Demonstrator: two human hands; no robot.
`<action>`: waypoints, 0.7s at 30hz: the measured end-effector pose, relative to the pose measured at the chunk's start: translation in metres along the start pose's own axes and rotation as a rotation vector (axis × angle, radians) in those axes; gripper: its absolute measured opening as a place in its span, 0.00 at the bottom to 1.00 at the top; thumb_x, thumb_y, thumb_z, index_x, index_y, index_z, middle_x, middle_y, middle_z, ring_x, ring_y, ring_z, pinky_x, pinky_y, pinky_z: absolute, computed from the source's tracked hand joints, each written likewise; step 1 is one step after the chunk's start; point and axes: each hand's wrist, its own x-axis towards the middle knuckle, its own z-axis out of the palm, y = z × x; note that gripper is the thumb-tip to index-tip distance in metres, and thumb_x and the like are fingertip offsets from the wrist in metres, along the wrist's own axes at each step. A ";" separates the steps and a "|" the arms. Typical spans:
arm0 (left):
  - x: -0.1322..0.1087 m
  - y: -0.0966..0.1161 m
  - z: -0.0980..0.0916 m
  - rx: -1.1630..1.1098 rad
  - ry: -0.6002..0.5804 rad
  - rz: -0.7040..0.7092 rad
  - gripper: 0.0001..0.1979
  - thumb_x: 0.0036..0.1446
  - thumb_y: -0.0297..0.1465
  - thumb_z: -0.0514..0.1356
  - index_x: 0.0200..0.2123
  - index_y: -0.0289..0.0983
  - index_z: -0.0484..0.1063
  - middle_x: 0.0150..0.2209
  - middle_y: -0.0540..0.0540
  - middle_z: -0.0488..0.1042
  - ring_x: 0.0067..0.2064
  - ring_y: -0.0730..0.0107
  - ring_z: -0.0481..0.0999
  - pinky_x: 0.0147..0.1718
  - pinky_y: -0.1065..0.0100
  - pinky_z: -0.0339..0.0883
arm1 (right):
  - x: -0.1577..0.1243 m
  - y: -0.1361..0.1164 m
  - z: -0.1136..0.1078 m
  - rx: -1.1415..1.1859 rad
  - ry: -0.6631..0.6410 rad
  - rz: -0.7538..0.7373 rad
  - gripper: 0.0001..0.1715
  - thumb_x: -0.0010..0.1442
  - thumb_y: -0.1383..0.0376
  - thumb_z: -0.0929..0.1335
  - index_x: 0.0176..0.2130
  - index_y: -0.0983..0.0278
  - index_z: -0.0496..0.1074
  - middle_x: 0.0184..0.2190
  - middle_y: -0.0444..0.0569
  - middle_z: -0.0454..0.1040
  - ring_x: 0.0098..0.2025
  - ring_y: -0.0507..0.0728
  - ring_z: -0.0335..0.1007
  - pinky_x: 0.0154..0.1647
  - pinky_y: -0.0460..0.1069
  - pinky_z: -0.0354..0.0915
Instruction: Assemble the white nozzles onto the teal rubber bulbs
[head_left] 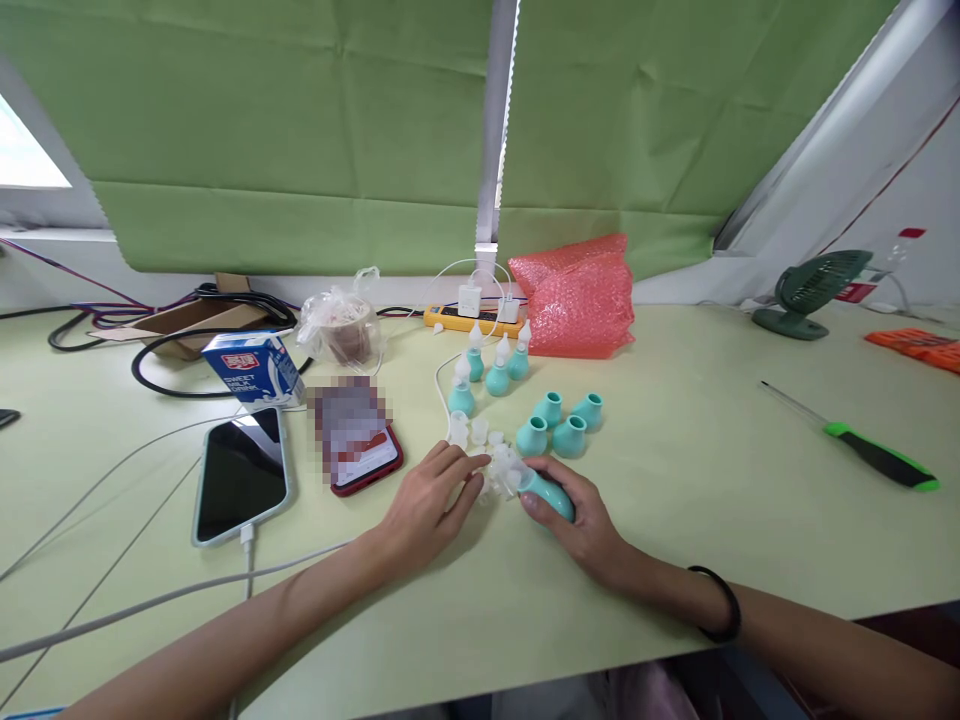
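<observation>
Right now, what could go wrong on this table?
The left hand is right by the little clear pieces, so it might knock one away. The right hand, holding a teal bulb, is close to the open bulbs and might tip one over. The phone has a white cord running under the left arm, which could tug it.

The left forearm (292, 608) slants up from the lower left and the right forearm (660, 590) from the lower right. The left hand (427, 505) is back up, its fingers bent, index finger and thumb reaching rightward with a gap between their tips. The right hand (589, 525) is curled in a grip, thumb pointing left below the index finger.
</observation>
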 end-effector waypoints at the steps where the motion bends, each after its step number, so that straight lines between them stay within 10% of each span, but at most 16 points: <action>1: 0.000 0.003 -0.003 -0.044 0.022 -0.030 0.11 0.58 0.30 0.47 0.39 0.32 0.65 0.29 0.45 0.66 0.33 0.68 0.64 0.32 0.67 0.61 | -0.001 -0.001 0.000 -0.031 -0.022 -0.037 0.12 0.54 0.62 0.63 0.39 0.64 0.64 0.33 0.47 0.68 0.34 0.54 0.65 0.36 0.46 0.63; 9: 0.000 0.026 -0.008 -0.259 -0.338 -0.167 0.19 0.56 0.38 0.48 0.17 0.34 0.57 0.15 0.55 0.53 0.19 0.79 0.52 0.19 0.73 0.46 | -0.008 -0.010 0.005 -0.079 -0.158 -0.296 0.08 0.48 0.65 0.66 0.32 0.64 0.65 0.25 0.46 0.68 0.26 0.52 0.64 0.28 0.46 0.62; 21: 0.005 0.019 -0.006 -1.250 -0.637 -0.554 0.22 0.56 0.41 0.44 0.14 0.37 0.46 0.11 0.57 0.45 0.15 0.82 0.43 0.15 0.73 0.40 | -0.014 -0.015 -0.002 -0.089 -0.221 -0.476 0.07 0.52 0.62 0.64 0.33 0.62 0.66 0.23 0.46 0.71 0.24 0.51 0.66 0.25 0.44 0.63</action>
